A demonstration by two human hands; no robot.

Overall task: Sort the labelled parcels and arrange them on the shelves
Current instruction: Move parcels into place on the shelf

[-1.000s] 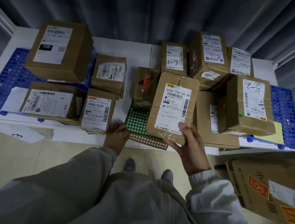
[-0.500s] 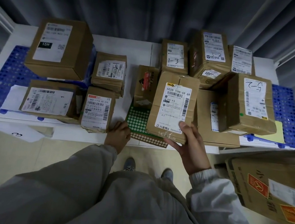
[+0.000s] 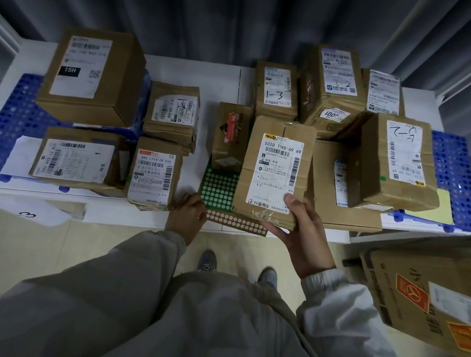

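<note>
Brown cardboard makes up nearly everything on the white table [image 3: 181, 72]: labelled parcels lie in two clusters, one to the left and one to the right. The right hand [image 3: 306, 239] grips a flat brown cardboard parcel with a white shipping label [image 3: 275, 168] at its near right corner, thumb pressed on the label's lower edge and fingers curled underneath. That parcel's long axis runs away from the person, slightly tilted to the right; its label faces up and its far end points toward the small brown box marked 1-3 [image 3: 276, 90]. It sits over a green sheet of white round stickers [image 3: 218, 189] at the table's front edge, between a small upright brown box with a red label [image 3: 230, 136] and the right cluster. The left hand [image 3: 187, 217] rests on the table edge, fingers loosely bent and holding nothing, just beside a brown parcel labelled 642 [image 3: 154, 175].
</note>
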